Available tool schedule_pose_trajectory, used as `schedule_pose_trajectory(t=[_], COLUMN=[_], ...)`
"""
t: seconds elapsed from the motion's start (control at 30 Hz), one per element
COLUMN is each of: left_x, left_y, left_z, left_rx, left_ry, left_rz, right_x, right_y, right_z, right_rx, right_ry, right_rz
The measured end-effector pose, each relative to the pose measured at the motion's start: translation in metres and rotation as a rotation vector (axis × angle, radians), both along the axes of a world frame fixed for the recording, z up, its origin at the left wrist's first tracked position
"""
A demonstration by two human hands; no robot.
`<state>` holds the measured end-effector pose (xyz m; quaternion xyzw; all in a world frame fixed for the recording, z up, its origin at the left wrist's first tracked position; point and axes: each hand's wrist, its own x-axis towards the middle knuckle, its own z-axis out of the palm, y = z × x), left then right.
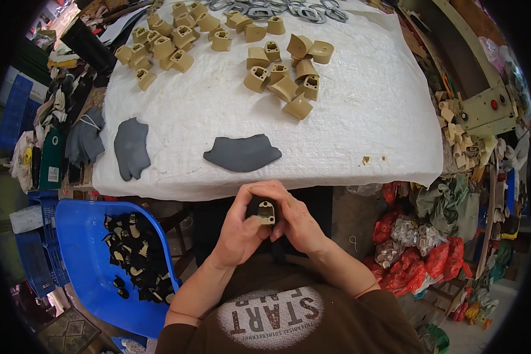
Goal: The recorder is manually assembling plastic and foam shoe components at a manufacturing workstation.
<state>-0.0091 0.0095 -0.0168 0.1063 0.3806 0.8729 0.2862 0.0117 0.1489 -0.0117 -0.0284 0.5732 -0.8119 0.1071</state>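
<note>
Close to my body, just off the table's near edge, a tan shoe heel [267, 213] sits between both hands. Its hollow top faces up, and black covering shows round its rim. My left hand [240, 230] closes on it from the left, thumb at the rim. From the right, my right hand [298, 222] wraps round the other side, fingertips meeting the left ones at the far side. Beyond the hands a curved dark grey cover piece [242, 153] lies flat on the white cloth [336, 159]. Another grey piece [132, 148] lies further left.
Bare tan heels [283, 88] stand in groups across the table's far half. Grey ring-shaped pieces [265, 10] lie at the far edge. A blue plastic tub [76, 253] at lower left holds several black-covered heels [135, 253]. Red plastic bags [407, 271] are piled at right.
</note>
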Motion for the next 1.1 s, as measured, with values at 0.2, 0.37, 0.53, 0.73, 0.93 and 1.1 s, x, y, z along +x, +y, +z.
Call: schedule_pose_trajectory(t=[0.2, 0.37, 0.53, 0.73, 0.93, 1.1], left_x=[0.009, 0.013, 0.0, -0.003, 0.001, -0.003], left_y=[0.011, 0.012, -0.001, 0.002, 0.002, -0.004], left_z=[0.004, 0.002, -0.004, 0.004, 0.012, 0.01], left_rx=[-0.093, -0.108, 0.162, -1.025, -0.659, -0.623], left_ry=[-0.187, -0.17, -0.244, 0.8, 0.284, 0.357], left_rz=[0.172, 0.191, 0.039, 0.489, 0.266, 0.09], right_x=[-0.002, 0.0, -0.008, -0.002, -0.01, -0.006], right_y=[-0.009, -0.014, 0.006, 0.011, 0.022, 0.023], right_z=[0.002, -0.008, 0.009, 0.026, 0.003, 0.009], right_rx=[0.19, 0.181, 0.011, 0.865, 0.583, 0.589], right_ry=[0.113, 0.215, -0.109, 0.15, 0.084, 0.188], right_rz=[-0.113, -0.165, -0.02, 0.048, -0.196, -0.001])
